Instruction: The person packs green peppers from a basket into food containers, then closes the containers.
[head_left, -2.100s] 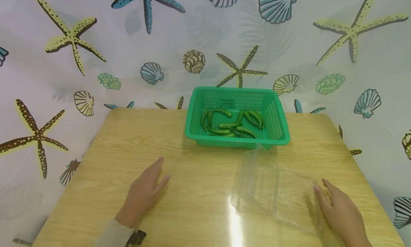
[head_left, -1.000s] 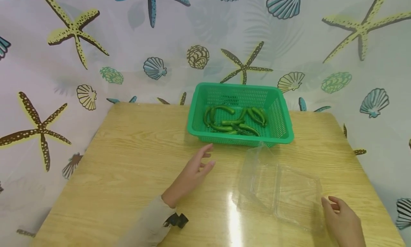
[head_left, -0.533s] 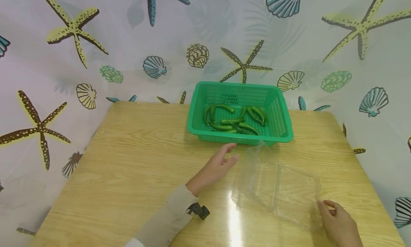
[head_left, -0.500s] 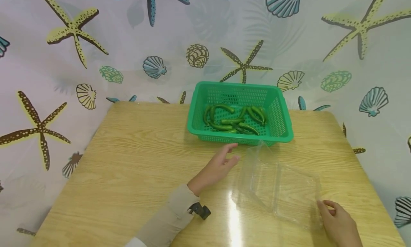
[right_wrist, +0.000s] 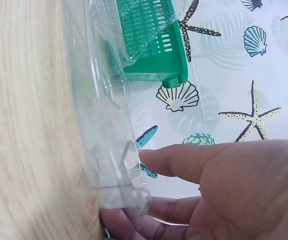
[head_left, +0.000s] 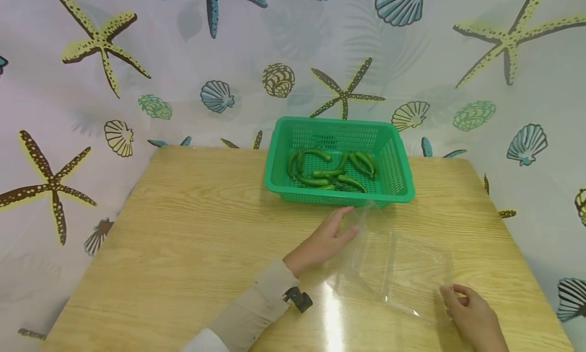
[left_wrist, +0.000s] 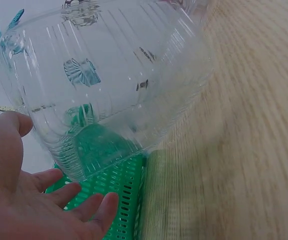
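Observation:
A clear plastic clamshell container stands opened on the table, its lid raised on the left side. My left hand reaches to the lid with fingers spread and extended; in the left wrist view the thumb and fingers of the left hand lie along the lid's edge, not curled round it. My right hand pinches the container's right rim. In the right wrist view, the thumb of the right hand is on one side of the rim and the fingers are on the other.
Behind the container stands a green perforated plastic basket with several green chili peppers in it. The wooden table meets a curtain printed with starfish and shells at its back and sides.
My left hand has moved from the left of the table rightward to the lid. My right hand has gone from loosely extended fingers beside the container to pinching its right rim.

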### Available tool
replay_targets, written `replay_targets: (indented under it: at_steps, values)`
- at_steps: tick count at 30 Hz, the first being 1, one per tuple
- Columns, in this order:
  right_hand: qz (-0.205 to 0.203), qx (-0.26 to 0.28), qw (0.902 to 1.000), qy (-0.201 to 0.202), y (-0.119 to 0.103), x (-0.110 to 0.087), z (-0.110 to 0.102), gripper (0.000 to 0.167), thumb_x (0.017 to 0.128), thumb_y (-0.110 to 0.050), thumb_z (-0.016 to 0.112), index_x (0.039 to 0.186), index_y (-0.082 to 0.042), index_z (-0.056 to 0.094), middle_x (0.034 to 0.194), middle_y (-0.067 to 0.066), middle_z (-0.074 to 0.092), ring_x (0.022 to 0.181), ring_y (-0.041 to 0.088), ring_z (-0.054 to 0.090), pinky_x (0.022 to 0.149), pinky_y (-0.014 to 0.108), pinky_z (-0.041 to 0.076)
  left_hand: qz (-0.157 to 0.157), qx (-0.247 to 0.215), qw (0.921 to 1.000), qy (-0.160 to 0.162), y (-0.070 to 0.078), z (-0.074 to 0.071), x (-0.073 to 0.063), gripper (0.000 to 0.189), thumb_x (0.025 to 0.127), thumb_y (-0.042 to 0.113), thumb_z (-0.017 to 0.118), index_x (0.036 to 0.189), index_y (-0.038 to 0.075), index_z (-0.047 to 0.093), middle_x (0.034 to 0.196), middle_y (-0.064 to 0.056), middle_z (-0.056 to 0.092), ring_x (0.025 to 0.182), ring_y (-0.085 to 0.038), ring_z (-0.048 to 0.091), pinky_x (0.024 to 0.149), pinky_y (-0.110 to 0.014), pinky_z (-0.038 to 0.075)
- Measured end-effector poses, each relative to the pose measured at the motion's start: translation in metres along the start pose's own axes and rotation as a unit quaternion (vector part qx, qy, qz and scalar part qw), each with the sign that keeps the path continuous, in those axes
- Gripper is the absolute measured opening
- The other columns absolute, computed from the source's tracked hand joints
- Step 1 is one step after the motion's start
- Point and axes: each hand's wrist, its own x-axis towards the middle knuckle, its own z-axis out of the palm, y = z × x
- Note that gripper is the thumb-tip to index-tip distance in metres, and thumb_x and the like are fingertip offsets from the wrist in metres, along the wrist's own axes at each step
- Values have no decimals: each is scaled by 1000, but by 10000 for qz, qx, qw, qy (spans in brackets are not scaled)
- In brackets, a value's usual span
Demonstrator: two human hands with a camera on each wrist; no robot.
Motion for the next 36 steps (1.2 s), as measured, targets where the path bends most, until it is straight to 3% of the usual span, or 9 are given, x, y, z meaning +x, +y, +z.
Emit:
replay_targets:
  at_steps: [6, 12, 22, 29, 36]
  values:
    - [-91, -44, 9999, 108, 0, 1, 3, 84, 93, -61, 34, 134, 13, 31, 98, 13, 63, 86, 26, 60, 74, 51, 48, -104, -155, 9998, 97, 3, 1, 1, 63, 95, 55, 34, 145, 17, 28, 145, 0, 31, 125, -26, 41, 97, -37, 43]
    - [-205, 225, 9994, 138, 0, 0, 4, 79, 94, -55, 38, 134, 13, 30, 105, 18, 57, 87, 25, 61, 68, 36, 52, -252, -228, 9990, 307, 2, 0, 0, 61, 96, 56, 32, 143, 18, 33, 140, 0, 36, 117, -16, 47, 90, -32, 46]
    - [-259, 775, 9965, 175, -7, -7, 5, 74, 96, -49, 39, 136, 12, 27, 109, 18, 52, 88, 19, 60, 68, 26, 54, -590, 62, 9975, 393, 9, -3, -8, 70, 90, 65, 36, 140, 15, 38, 134, 0, 39, 110, -13, 48, 80, -30, 49]
    - [-301, 1160, 9924, 283, -12, -10, 7, 74, 96, -50, 41, 137, 10, 27, 109, 18, 51, 83, 16, 62, 68, 27, 56, -795, 208, 9958, 413, 12, -3, -13, 74, 87, 69, 36, 135, 13, 41, 131, 0, 42, 110, -15, 48, 81, -33, 49]
    - [-636, 1469, 9865, 340, -17, -14, 7, 72, 94, -49, 45, 136, 8, 30, 106, 19, 51, 80, 15, 63, 66, 28, 57, -736, 231, 9959, 477, 17, -1, -15, 73, 87, 68, 37, 134, 13, 40, 132, 0, 42, 114, -21, 47, 88, -37, 47]
